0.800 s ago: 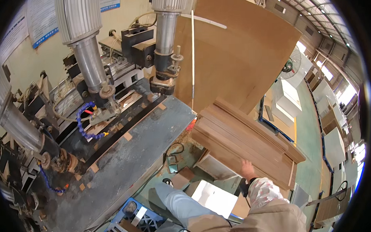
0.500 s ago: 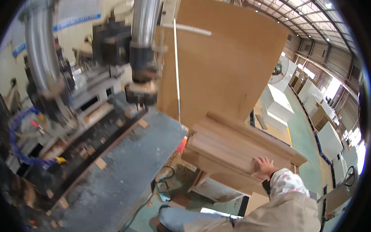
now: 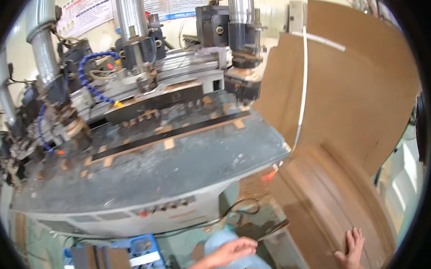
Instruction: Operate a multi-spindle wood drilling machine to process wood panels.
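My right hand (image 3: 351, 250) lies with fingers spread on a long brown wooden board (image 3: 331, 192), which rests on a stack of boards at the lower right. My left hand (image 3: 234, 251) hovers above my blue-clad leg (image 3: 217, 239), fingers loosely stretched to the right and nothing in them. In front of me stands a drilling machine with a dark, dusty worktable (image 3: 188, 171). A black strip with a wooden edge (image 3: 173, 137) runs across that table, and small wood scraps (image 3: 169, 144) lie around it.
Vertical machine heads (image 3: 244, 62) and a blue segmented hose (image 3: 82, 70) stand over the worktable. A large brown sheet (image 3: 351, 92) leans upright behind the boards. On the floor, a blue crate (image 3: 155, 248) sits by dark boards (image 3: 118, 263); a black cable (image 3: 195, 226) runs under the table.
My view has swung left, bringing more of the machine and the blue crate into sight. My left hand has come into view. My right hand is still on the wooden board.
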The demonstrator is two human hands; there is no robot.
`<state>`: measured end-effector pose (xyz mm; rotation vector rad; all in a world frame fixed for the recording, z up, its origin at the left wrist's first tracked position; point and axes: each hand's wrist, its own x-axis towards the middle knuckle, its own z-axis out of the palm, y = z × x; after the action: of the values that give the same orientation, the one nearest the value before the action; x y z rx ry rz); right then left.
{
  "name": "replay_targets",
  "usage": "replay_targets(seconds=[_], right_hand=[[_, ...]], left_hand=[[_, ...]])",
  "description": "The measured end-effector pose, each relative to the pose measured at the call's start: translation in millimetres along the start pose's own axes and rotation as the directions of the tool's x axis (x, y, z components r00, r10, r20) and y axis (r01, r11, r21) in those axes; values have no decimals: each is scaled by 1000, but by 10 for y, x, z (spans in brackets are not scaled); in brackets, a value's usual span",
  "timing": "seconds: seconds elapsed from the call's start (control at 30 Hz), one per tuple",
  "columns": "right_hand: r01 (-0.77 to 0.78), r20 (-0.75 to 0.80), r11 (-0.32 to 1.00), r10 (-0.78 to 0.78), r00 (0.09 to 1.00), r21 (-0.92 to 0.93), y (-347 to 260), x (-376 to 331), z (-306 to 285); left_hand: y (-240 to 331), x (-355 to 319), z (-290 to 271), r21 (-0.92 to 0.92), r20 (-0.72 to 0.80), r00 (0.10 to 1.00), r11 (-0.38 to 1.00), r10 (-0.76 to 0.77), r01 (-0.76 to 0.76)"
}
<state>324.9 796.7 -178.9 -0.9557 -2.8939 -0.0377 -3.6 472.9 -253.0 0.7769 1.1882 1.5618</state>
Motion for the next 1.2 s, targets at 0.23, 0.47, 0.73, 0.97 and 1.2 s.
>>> replay_targets(seconds=[0.23,0.47,0.73,0.97,1.2], right_hand=[[13,46,961,-27,999,278,33,187,-285],[254,-82,965,-248,965,72,201,93,-335],[201,-138,961,-229,964,-189,-793,563,-1728],[362,-289,932,-356,889,-35,-1405,1971,-1635],[791,-222,591,-759,611,158,-3078,3250,-1572]], left_hand=[[938,-51,-125,129,-228,974,992,17,13],[1785,-111,-1543,820,-570,713,333,409,465],[1994,-253,-3476,580,-731,490,56,475,813],[2325,-59,-3948,807,-559,782,-35,277,589],[2450,-606,-3293,724,-434,896,555,-96,410]])
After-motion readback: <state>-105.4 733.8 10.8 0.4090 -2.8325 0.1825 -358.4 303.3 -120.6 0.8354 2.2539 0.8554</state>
